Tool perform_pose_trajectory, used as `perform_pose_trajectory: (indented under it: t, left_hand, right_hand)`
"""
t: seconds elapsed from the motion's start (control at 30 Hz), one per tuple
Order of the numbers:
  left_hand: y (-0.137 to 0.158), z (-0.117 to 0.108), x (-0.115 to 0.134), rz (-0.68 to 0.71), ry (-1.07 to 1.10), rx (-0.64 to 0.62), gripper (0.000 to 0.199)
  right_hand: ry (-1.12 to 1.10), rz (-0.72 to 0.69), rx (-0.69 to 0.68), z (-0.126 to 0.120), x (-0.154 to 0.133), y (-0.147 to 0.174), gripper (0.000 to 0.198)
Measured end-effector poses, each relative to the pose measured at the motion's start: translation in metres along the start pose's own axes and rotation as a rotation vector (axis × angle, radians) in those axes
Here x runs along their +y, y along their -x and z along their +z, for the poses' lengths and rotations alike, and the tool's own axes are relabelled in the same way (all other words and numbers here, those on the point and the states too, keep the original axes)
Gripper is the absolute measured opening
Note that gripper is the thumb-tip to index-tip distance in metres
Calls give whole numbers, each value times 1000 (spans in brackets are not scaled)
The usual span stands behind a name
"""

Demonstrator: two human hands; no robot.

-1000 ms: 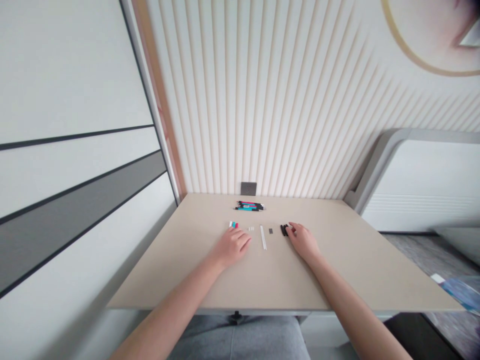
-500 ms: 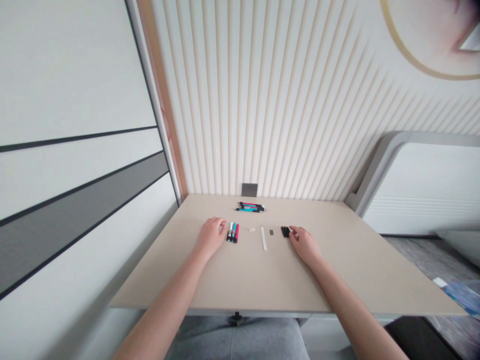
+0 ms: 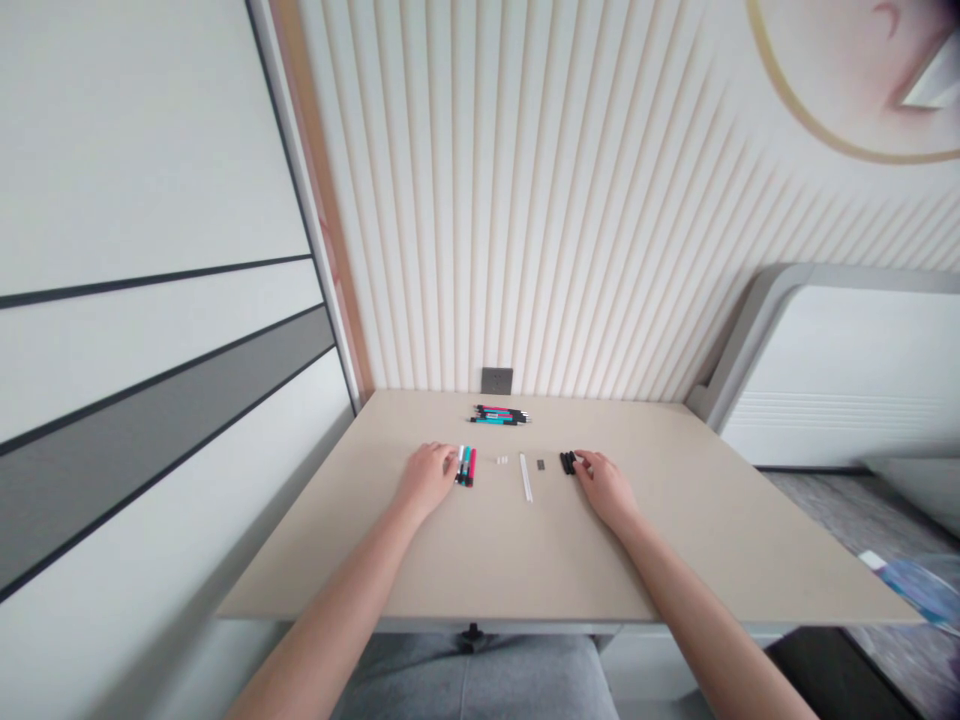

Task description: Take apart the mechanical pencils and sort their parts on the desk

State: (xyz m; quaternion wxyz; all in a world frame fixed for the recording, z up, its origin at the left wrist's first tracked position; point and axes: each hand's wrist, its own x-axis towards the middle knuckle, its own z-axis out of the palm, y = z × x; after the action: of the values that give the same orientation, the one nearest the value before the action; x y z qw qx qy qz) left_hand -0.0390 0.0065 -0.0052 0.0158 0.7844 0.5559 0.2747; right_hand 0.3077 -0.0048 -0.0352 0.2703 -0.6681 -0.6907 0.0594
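Note:
My left hand (image 3: 429, 475) is at the left end of a small row of pen barrels. Its fingers are closed on the white pen barrel (image 3: 460, 454), partly hiding it. Beside that lie a teal barrel (image 3: 466, 462) and a red barrel (image 3: 472, 466), both with black ends. My right hand (image 3: 606, 488) has thumb and index finger closed around the rightmost of several short black pen parts (image 3: 568, 463). Between the hands are tiny white pieces (image 3: 502, 460), thin white rods (image 3: 526, 478) and a small dark grey piece (image 3: 541, 465).
A pile of assembled-looking pens (image 3: 499, 415) in red, teal and black lies at the back of the beige table (image 3: 555, 570). A dark wall socket (image 3: 496, 380) sits behind it on the ribbed wall. A white cabinet stands left, a bed headboard (image 3: 840, 370) right.
My left hand has shifted slightly right, onto the white barrel, and covers more of it. My right fingers have closed in on the rightmost black part. The view has shifted slightly.

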Motion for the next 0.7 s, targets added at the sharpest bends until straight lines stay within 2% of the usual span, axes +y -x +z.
perform_pose_trajectory:
  t: [0.27,0.4,0.53,0.7]
  left_hand:
    - [1,1,0,-8,21,8,14]
    - [1,2,-1,0,31,19,14]
    - [1,3,-1,7,23,28,15]
    - [1,3,-1,3,40,51,16]
  right_hand:
    - [-46,-24,67,-5,-2,3,31]
    - [-38,-71,127,-10,-15,-2,33]
    - [86,-232,13,-7,-45,-28,29]
    - [240,-286,-151,14,-86,-77,33]
